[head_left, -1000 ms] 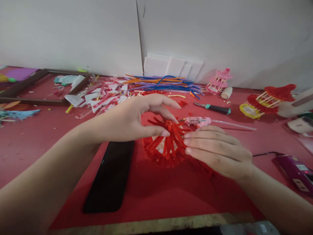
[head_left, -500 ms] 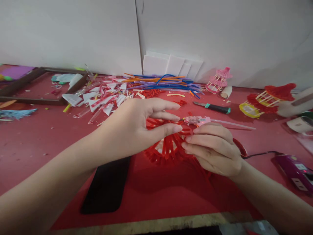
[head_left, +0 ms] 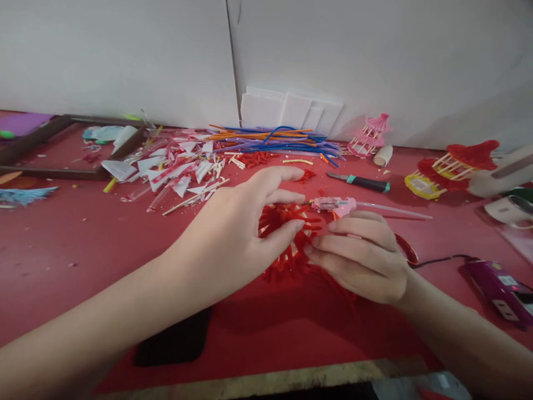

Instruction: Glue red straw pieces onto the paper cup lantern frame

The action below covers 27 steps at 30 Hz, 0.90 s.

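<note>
A round red craft piece of fuzzy pipe-cleaner strips [head_left: 287, 265] sits between my hands, with pale bits showing through its strips. My left hand [head_left: 245, 222] arches over its left and far side, fingers and thumb apart; the thumb tip lies against or just above the strips. On the right, my right hand [head_left: 364, 255] has its fingertips pressed together on the edge of the red piece. What lies under those fingertips is partly hidden. Just beyond the hands is a pink glue gun [head_left: 339, 205] with a clear glue stick in its back.
A cutter knife [head_left: 358, 182], bundled pipe cleaners [head_left: 278, 139] and scattered scraps [head_left: 166, 172] lie toward the wall. Small pink [head_left: 368, 136] and red-yellow [head_left: 453, 169] tiered models stand right. A purple power strip [head_left: 497, 291] is far right; a black phone [head_left: 175, 339] lies under my left forearm.
My left hand has shifted slightly right, its thumb dropping lower and spreading farther from the fingers. The red piece appears turned or tilted a little. My right hand keeps its pinch, moving slightly left.
</note>
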Available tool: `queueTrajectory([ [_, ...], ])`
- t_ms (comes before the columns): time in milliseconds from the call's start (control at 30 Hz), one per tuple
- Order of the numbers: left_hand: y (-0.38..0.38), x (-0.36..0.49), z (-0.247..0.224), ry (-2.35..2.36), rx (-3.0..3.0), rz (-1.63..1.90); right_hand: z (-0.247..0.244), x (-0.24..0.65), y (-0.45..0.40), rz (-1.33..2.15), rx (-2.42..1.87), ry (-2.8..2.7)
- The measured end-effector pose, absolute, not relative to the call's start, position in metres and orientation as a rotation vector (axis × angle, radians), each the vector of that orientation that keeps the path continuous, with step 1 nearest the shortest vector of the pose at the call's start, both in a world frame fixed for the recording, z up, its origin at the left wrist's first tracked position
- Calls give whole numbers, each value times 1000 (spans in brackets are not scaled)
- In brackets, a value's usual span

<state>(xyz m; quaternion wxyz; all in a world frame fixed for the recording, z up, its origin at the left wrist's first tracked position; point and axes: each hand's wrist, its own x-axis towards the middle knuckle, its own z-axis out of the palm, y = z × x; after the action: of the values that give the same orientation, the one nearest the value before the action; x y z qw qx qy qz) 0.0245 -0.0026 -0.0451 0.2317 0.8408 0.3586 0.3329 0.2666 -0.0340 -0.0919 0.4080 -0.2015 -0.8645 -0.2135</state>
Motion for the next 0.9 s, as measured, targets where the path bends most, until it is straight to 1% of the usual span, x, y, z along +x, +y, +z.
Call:
queueTrajectory([
  [333,-4,26,-47,949,2379,946,-90,265,-34,-547,-526,-2178],
  [567,-10,28,-44,1088,2388,867,-93,265,-34,-525,-575,-2190],
  [900,-14,34,-50,1076,2462,941,-92,264,-35,-467,-602,-2182],
])
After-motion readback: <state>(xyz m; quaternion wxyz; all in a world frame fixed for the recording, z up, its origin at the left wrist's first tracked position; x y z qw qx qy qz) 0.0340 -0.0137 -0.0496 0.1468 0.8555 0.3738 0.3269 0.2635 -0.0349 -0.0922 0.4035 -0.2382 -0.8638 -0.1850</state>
